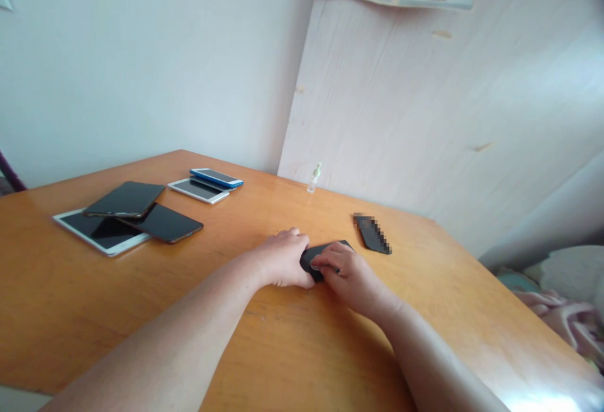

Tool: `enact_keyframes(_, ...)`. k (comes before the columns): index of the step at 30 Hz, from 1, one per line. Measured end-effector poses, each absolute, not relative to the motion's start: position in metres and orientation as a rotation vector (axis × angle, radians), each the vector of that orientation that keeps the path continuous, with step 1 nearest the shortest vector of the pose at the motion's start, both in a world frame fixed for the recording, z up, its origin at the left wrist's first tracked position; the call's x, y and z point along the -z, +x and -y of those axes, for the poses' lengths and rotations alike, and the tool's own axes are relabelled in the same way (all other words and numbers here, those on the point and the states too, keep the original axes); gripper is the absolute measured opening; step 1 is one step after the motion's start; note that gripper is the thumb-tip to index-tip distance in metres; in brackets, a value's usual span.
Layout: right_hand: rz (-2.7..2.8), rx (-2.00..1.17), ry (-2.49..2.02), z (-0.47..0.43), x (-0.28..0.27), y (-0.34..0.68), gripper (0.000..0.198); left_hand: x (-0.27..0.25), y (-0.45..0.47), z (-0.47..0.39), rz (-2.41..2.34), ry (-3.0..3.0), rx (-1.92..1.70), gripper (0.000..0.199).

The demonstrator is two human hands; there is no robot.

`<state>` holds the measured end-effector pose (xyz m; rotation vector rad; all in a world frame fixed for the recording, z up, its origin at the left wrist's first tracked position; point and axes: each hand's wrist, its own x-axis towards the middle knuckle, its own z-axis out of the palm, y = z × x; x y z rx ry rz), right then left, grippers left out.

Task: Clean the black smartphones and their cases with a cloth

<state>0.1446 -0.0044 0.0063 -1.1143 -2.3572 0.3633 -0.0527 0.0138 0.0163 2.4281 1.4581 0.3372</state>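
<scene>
A dark smartphone [313,253] lies on the wooden table in front of me, partly covered by both hands. My left hand [284,258] grips its left end, with fingers at the far edge and the thumb at the near one. Over the phone's face, my right hand [348,272] is closed with its fingertips pressed together against the surface. Something small and pale shows at those fingertips; whether it is a thing held or a nail, I cannot make out. A second dark phone [372,234], partly pixelated, lies beyond my right hand.
On the left of the table [264,361], a white tablet [111,245] lies under two dark devices, one black tablet [127,198] on top. Behind are a white phone [201,190] and a blue-edged phone [217,177]. A small pump bottle [314,178] stands near the wall.
</scene>
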Motion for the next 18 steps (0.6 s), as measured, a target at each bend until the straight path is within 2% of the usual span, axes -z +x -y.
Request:
enact_keyframes(7, 2.450, -0.482, -1.018, 0.010, -0.014, 0.148, 0.032, -0.013, -0.052, -0.015, -1.477, 2.400, -0.349, 0.063)
enact_keyframes(14, 2.496, -0.247, -1.072, 0.003, -0.008, 0.123, 0.032, -0.014, -0.050, -0.013, -1.504, 2.303, -0.352, 0.081)
enact_keyframes(18, 2.502, -0.048, -1.373, -0.006, -0.008, 0.130, 0.031, -0.014, -0.051, -0.012, -1.503, 2.290, -0.395, 0.087)
